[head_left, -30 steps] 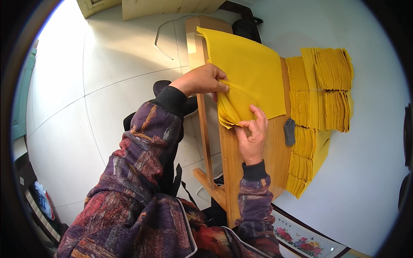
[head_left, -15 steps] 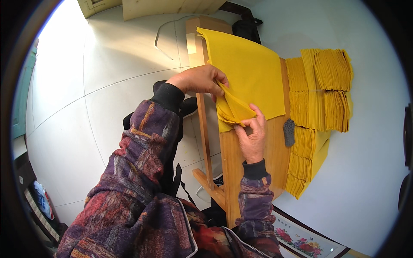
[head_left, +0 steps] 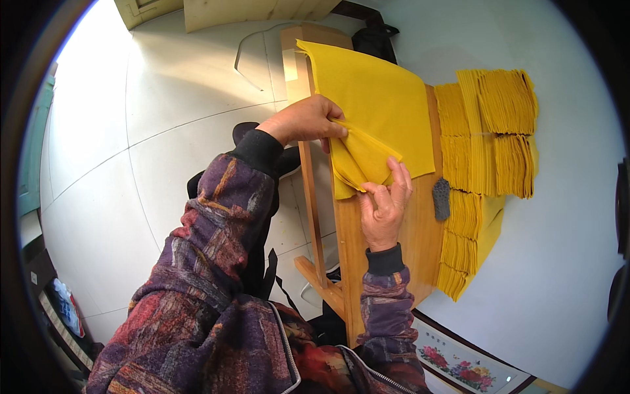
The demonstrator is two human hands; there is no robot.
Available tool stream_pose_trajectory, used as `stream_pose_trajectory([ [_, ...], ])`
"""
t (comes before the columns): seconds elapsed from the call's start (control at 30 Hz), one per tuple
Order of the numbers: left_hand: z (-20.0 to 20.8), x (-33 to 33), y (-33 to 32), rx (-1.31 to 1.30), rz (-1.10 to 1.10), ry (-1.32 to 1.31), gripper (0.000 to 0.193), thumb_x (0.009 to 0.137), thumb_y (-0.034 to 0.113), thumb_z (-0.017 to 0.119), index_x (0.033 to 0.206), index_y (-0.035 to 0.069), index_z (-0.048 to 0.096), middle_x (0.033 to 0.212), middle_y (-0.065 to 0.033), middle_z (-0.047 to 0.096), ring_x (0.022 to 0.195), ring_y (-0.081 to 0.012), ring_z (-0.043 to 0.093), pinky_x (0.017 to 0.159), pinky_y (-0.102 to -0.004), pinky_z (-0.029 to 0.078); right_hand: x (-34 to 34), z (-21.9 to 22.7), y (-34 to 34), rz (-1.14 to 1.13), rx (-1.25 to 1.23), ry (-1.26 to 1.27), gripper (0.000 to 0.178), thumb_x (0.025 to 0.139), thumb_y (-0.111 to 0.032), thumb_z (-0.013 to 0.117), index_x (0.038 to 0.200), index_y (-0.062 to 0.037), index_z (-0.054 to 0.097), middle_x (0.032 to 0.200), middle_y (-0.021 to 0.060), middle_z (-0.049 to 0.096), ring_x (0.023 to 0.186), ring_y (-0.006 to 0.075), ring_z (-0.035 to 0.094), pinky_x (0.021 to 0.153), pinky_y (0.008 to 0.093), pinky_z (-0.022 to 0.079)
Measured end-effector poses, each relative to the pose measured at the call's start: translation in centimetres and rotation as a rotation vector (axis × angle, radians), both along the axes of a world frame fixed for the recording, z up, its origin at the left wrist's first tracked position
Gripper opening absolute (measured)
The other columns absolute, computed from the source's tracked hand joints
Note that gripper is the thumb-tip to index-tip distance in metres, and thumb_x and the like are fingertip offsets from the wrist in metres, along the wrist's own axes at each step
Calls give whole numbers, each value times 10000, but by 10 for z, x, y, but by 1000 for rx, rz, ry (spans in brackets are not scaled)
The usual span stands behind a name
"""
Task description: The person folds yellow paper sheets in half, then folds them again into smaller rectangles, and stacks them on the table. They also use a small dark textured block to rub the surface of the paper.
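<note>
A stack of yellow cloth sheets (head_left: pixel 380 92) lies over the wooden table (head_left: pixel 413 223), its near corner lifted and folded. My left hand (head_left: pixel 310 121) pinches the cloth's left edge between thumb and fingers; some of its fingers are hidden beneath the fabric. At the near corner my right hand (head_left: pixel 386 203) is closed on the raised layers, thumb and lower fingers pinching the edge while the index finger reaches up along the fold. Between the two hands the lifted layers form creased, pointed folds.
Bundles of folded yellow cloth (head_left: pixel 489 134) are piled along the table's right side by the wall. A dark grey oval object (head_left: pixel 441 199) sits at that edge. A black bag (head_left: pixel 375 43) is beyond the table's far end. Pale floor tiles (head_left: pixel 177 151) extend to the left.
The right index finger has straightened upward and the right hand has shifted slightly right, drawing the folded layers out flatter. My left hand keeps its hold at nearly the same spot.
</note>
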State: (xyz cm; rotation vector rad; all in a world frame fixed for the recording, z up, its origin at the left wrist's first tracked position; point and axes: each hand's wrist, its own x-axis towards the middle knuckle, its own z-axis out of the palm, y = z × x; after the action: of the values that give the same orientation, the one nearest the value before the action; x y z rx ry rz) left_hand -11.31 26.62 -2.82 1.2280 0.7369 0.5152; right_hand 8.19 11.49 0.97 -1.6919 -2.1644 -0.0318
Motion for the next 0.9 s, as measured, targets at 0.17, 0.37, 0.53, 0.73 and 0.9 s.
stream_pose_trajectory([
  [0.17,-4,0,1,10,-25,-11,181,860,101,638,950,-56,655,796,-82,674,643,-153,647,638,-261,526,-2,2,5,-8,-108,163,153,705,41,706,792,-51,620,1379,145,452,1288,351,387,1033,406,346],
  [0.37,-6,-5,3,82,-70,13,215,839,137,673,993,-12,667,845,-37,677,759,-116,606,741,-250,479,-1,3,9,-36,-161,263,151,713,26,715,764,-44,591,1379,160,449,1222,314,438,991,385,379],
  [0.53,-5,-13,6,158,-157,38,270,795,112,693,1039,4,651,870,-24,661,765,-103,596,748,-223,463,1,2,10,-43,-188,296,160,723,35,706,767,-36,569,1377,171,441,1146,273,479,910,345,426],
  [0.73,-6,-12,4,129,-156,1,251,770,68,680,1011,7,651,855,-24,658,760,-99,594,744,-214,462,1,2,8,-85,-233,399,152,734,37,705,782,-38,583,1370,166,443,1214,322,439,918,356,437],
  [0.9,-6,-5,3,77,-96,22,167,787,88,686,934,10,666,805,-13,658,755,-103,592,746,-237,468,-1,-2,6,-115,-244,451,162,737,37,707,792,-40,576,1359,170,449,1186,318,458,868,345,465],
])
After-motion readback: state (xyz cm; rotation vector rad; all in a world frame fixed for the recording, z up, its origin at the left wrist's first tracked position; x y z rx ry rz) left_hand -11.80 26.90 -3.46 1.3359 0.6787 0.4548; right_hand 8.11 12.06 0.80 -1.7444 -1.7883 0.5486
